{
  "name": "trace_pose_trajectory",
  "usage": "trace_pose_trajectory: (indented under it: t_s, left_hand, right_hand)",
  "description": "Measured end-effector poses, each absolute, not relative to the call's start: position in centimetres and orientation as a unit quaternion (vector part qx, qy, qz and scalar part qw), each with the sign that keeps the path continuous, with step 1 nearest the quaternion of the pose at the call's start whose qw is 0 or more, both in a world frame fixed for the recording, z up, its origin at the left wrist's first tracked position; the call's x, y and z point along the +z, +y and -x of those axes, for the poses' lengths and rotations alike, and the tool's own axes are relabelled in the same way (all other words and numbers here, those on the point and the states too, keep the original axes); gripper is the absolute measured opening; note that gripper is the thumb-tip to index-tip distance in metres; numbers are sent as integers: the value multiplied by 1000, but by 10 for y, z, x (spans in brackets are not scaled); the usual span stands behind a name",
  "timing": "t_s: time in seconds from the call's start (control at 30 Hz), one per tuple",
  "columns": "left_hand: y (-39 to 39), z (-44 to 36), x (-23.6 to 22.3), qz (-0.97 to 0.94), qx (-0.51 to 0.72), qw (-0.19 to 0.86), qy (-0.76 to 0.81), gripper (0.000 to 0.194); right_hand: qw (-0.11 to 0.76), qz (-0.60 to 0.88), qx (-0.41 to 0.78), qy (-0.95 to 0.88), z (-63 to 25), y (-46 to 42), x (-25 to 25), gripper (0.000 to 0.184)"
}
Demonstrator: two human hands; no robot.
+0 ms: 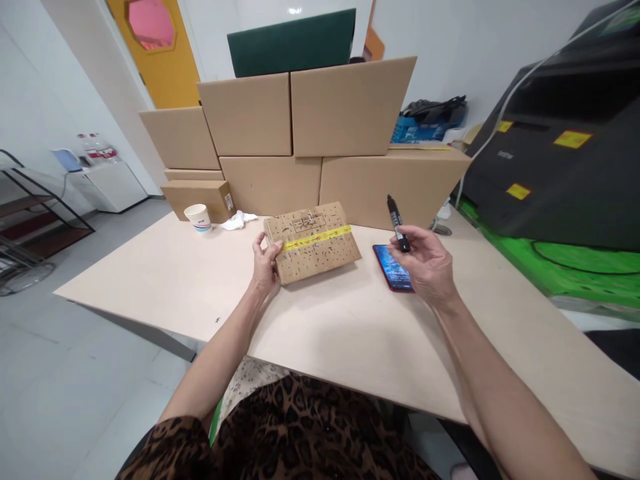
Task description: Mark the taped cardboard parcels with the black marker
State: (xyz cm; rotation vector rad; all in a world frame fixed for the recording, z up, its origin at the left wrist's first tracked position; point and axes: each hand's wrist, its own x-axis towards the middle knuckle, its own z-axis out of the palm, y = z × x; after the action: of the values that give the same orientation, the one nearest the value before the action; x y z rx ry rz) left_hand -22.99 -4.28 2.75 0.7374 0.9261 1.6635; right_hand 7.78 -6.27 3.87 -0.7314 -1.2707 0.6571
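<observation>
A small cardboard parcel (315,241) with printed marks and a yellow tape strip lies on the pale wooden table (350,333). My left hand (265,263) grips the parcel's left edge, fingers curled round it. My right hand (425,263) is closed on a black marker (399,223), held upright with its tip up, just right of the parcel. A phone with a red case (393,268) lies flat on the table, partly under my right hand.
Several large cardboard boxes (310,147) are stacked along the table's far edge. A paper cup (199,217) and a crumpled tissue (237,220) sit at the back left. A big black machine (565,147) stands at the right, beside a green sheet (565,267).
</observation>
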Motion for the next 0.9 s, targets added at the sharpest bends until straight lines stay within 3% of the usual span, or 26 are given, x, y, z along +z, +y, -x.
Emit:
trace_pose_trajectory:
  t_s: [0.23, 0.4, 0.57, 0.73, 0.9]
  left_hand:
    - [-42, 230, 27, -313, 692, 521, 390, 96]
    - [-41, 230, 24, -305, 699, 522, 383, 97]
    - [-43, 228, 24, -305, 699, 523, 379, 100]
    - [-46, 225, 26, -308, 698, 529, 373, 101]
    - [-48, 223, 26, -309, 696, 524, 381, 100]
  right_hand:
    - [795, 345, 164, -471, -64, -70, 50, 32]
    - [840, 289, 305, -343, -69, -68, 59, 44]
    - [780, 248, 506, -272, -76, -68, 66, 45]
    - [735, 208, 592, -257, -54, -70, 75, 45]
    - [637, 215, 662, -331, -17, -77, 87, 23]
